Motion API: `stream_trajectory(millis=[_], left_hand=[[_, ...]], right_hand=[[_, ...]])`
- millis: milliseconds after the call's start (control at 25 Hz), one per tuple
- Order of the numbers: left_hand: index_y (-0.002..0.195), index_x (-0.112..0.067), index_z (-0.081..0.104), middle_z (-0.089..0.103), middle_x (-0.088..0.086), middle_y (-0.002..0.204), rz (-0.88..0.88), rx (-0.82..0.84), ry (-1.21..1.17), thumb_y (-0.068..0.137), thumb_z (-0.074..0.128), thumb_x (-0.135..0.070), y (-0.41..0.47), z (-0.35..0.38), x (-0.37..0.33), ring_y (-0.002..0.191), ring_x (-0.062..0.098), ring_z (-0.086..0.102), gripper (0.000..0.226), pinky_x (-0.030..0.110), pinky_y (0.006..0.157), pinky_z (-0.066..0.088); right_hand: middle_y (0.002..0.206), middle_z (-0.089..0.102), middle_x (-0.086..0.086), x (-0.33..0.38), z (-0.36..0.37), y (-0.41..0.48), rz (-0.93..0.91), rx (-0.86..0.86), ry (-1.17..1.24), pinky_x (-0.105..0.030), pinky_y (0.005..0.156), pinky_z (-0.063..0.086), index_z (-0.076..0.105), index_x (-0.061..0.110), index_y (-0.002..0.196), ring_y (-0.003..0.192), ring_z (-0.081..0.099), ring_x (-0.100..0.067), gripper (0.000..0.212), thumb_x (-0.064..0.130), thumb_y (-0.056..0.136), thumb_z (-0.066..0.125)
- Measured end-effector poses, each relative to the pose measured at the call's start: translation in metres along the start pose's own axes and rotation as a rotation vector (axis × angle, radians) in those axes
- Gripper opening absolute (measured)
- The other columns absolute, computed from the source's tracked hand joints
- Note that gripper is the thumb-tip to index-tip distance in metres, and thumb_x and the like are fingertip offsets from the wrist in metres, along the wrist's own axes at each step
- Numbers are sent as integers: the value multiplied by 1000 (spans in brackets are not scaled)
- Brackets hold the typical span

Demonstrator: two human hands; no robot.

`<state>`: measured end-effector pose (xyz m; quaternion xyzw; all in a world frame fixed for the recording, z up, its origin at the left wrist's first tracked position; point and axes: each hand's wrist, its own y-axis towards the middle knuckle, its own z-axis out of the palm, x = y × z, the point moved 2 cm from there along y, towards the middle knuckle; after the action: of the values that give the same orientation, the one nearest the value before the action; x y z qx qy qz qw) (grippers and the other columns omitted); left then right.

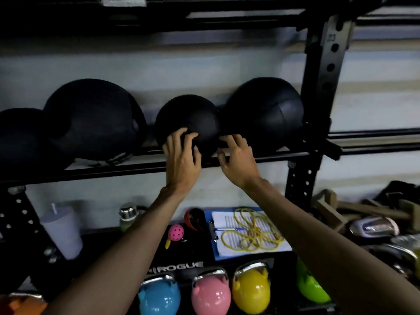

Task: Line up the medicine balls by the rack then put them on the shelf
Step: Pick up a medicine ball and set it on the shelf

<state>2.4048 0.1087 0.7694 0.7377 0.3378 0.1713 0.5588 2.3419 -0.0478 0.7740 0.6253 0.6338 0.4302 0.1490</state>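
Several black medicine balls rest on the black rack's shelf rails. A small ball sits in the middle, between a large ball on its left and another large ball on its right. A further ball shows at the far left edge. My left hand lies against the small ball's lower front, fingers spread on it. My right hand touches its lower right side by the front rail, fingers curled and apart.
The rack's upright post stands right of the balls. Below lie a blue clipboard with yellow cord, a pink perforated ball, a white tumbler and a bottle. Coloured kettlebells line the bottom. Clutter fills the right side.
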Motion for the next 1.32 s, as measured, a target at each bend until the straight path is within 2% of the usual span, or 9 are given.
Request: stream_trajectory(millis=[120, 240, 320, 480, 760, 960, 1120, 1200, 1320], left_hand=[[116, -9, 61, 55, 13, 119, -8, 165, -84, 89, 49, -12, -58, 23, -63, 107, 34, 57, 30, 47, 89, 47], [110, -12, 60, 58, 13, 111, -89, 444, -157, 89, 40, -22, -135, 57, -143, 93, 39, 63, 31, 47, 77, 53], [106, -13, 60, 60, 14, 110, -153, 654, -195, 90, 44, -21, -189, 77, -193, 92, 39, 65, 25, 48, 73, 54], [104, -10, 63, 66, 14, 107, -222, 1018, -289, 89, 57, -8, -298, 112, -283, 99, 36, 64, 16, 44, 81, 51], [114, -20, 60, 68, 8, 108, -360, 1581, -254, 96, 57, -27, -448, 163, -400, 103, 30, 65, 20, 41, 86, 53], [124, -20, 53, 60, 4, 120, -493, 1827, -285, 101, 53, -31, -529, 208, -473, 110, 27, 60, 25, 35, 81, 47], [129, -14, 53, 62, 12, 124, -642, 1919, -334, 99, 57, -29, -587, 228, -510, 114, 30, 59, 33, 38, 94, 48], [131, -13, 52, 61, 16, 126, -765, 1944, -329, 97, 62, -29, -611, 235, -524, 114, 33, 59, 39, 40, 96, 48], [136, -13, 50, 55, 17, 133, -945, 1947, -290, 91, 70, -34, -646, 250, -537, 121, 34, 55, 53, 41, 102, 45]], right_hand=[[126, 60, -11, -62, -31, -76, 96, 144, 34, -41, 95, 51, 58, 14, 130, 115, 60, -29, 34, 27, 99, 54], [114, 66, -13, -143, -71, -166, 194, 338, -32, -41, 87, 54, 61, 16, 121, 106, 65, -36, 30, 29, 95, 53], [111, 68, -18, -193, -95, -230, 270, 473, -67, -42, 80, 51, 63, 13, 112, 103, 64, -40, 24, 26, 94, 55], [108, 70, -22, -275, -137, -354, 450, 679, -104, -47, 82, 52, 64, 9, 107, 102, 65, -43, 24, 27, 97, 51], [111, 70, -13, -380, -189, -519, 864, 868, 1, -37, 83, 51, 65, 18, 107, 106, 65, -34, 23, 29, 97, 48], [114, 69, -13, -448, -197, -592, 1029, 947, -7, -38, 83, 49, 63, 15, 113, 107, 64, -36, 24, 27, 99, 47], [117, 67, -17, -488, -204, -634, 1125, 1022, 29, -37, 77, 45, 64, 5, 116, 103, 64, -39, 28, 15, 99, 44], [124, 65, -16, -509, -206, -655, 1170, 1040, 47, -42, 84, 51, 61, 5, 125, 106, 64, -40, 32, 18, 101, 44], [132, 62, -12, -542, -204, -690, 1220, 1024, 87, -41, 92, 47, 62, 14, 130, 117, 60, -37, 33, 28, 104, 48]])
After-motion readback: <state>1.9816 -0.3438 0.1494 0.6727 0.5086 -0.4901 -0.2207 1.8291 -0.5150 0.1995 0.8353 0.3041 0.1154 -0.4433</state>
